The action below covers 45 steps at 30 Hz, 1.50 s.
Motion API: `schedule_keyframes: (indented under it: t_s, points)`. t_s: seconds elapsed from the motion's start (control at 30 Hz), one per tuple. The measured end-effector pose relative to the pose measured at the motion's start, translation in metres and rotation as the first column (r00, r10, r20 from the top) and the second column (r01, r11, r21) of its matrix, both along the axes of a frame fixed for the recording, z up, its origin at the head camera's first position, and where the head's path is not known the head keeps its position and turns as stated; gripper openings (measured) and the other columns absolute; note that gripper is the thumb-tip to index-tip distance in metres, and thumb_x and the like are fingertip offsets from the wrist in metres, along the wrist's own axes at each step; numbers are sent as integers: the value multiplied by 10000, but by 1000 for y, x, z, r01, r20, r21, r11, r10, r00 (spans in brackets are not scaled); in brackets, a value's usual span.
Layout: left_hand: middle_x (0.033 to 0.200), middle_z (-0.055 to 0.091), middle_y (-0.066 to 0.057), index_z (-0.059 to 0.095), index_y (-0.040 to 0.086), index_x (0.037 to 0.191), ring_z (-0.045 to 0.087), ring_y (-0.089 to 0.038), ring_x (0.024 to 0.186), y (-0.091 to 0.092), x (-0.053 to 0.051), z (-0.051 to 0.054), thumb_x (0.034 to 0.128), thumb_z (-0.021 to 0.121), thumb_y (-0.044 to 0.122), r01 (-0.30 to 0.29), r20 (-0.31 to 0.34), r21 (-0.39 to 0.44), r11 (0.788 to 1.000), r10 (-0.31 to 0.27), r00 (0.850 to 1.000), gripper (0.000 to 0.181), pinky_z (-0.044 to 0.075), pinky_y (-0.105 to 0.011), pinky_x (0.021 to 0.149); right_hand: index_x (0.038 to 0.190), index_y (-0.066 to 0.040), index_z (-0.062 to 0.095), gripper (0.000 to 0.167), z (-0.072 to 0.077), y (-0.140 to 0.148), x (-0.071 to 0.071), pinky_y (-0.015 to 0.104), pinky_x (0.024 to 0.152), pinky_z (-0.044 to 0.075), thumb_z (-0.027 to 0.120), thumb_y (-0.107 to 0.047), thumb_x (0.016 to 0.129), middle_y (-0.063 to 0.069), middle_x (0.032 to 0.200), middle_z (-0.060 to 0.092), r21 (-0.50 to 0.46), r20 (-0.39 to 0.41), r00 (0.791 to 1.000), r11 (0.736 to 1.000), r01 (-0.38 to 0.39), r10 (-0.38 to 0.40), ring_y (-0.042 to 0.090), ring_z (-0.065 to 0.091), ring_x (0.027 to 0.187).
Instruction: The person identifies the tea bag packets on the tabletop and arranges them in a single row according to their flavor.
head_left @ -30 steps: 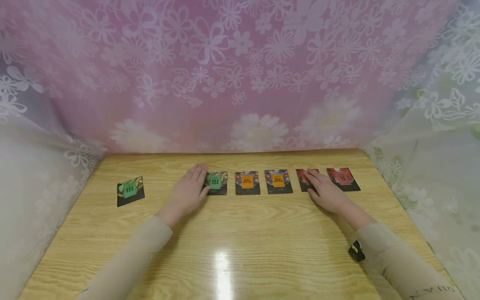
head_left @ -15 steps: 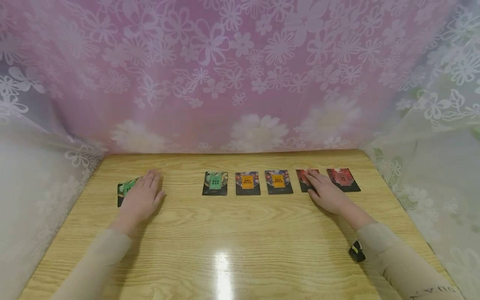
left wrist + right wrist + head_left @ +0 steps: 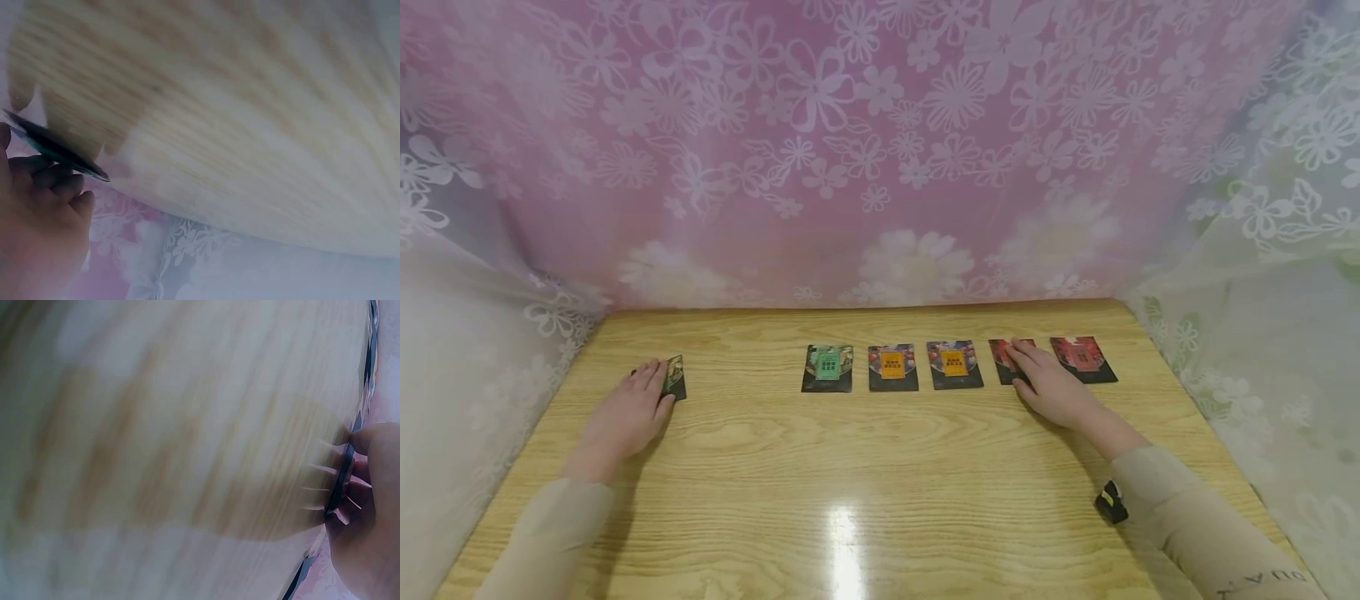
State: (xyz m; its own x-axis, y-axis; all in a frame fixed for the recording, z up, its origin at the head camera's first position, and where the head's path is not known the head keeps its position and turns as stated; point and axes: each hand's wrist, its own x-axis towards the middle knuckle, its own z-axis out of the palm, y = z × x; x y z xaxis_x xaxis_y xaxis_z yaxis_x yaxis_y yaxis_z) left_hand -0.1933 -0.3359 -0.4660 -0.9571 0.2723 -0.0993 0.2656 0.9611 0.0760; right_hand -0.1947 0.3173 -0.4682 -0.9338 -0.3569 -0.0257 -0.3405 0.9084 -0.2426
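Observation:
At the left of the table, my left hand (image 3: 625, 412) rests over a green-and-black packet (image 3: 676, 379), covering all but its right side. In the left wrist view the same packet (image 3: 59, 150) appears edge-on by the fingertips. My right hand (image 3: 1054, 385) lies with extended fingers on a red-and-black packet (image 3: 999, 358), partly hiding it. A second red packet (image 3: 1084, 358) lies just right of those fingers. Between the hands, flat in a row, are another green packet (image 3: 827, 368) and two orange-labelled packets (image 3: 892, 368), one of them (image 3: 955, 364) nearer my right hand.
All the packets lie on a wood-grain table (image 3: 760, 500). A small black object (image 3: 1110, 502) sits by the right sleeve. A pink floral curtain (image 3: 880, 167) hangs behind the table, with pale sheets at both sides. A wide gap separates the two green packets.
My left hand has moved left, from beside the middle green packet onto the far-left one. My right hand has stayed on the red packet. The packets appear unmoved.

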Motion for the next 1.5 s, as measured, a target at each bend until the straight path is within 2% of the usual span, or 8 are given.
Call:
schedule_keyframes:
  t_s: [0.23,0.47,0.93,1.1,1.5]
  points:
    - [1671,202,-417,195,-161,1624,244,-571,1556,2,-2,1,1158,396,287,-5,57,2,1000,5,998,677,244,-676,1292,1619,72,350,621,1,0,-1,703,1230,351,583,-155,1090,314,1699,289,-2,1,1000,1000,2,-2,546,329,1533]
    - [1690,187,-395,184,-145,1635,234,-556,1570,12,-9,-4,1158,384,295,21,39,3,1000,-21,999,679,240,-664,1304,1616,75,354,618,-1,1,-3,698,1225,364,583,-149,1088,316,1696,296,10,-12,1000,1000,-2,2,543,345,1525]
    - [1694,259,-350,244,-132,1629,289,-514,1576,53,-19,-4,1143,425,269,93,1,-15,996,-93,996,656,282,-612,1314,1615,73,357,613,-3,2,-3,700,1229,358,581,-147,1089,313,1697,295,15,-11,1000,1000,0,0,543,340,1529]
    - [1692,287,-336,258,-124,1630,312,-500,1574,70,-20,-1,1144,437,264,120,-12,-6,993,-120,993,647,296,-601,1314,1613,74,361,611,-4,2,-2,700,1234,350,582,-147,1088,313,1696,298,14,-11,1000,1000,2,-2,541,333,1533]
    - [1703,304,-295,271,-98,1637,322,-455,1588,99,-24,-3,1140,457,274,177,-34,-1,984,-177,984,649,296,-566,1326,1614,74,359,612,-3,1,-2,701,1228,357,583,-141,1087,316,1695,299,9,-13,1000,1000,-1,2,546,337,1529]
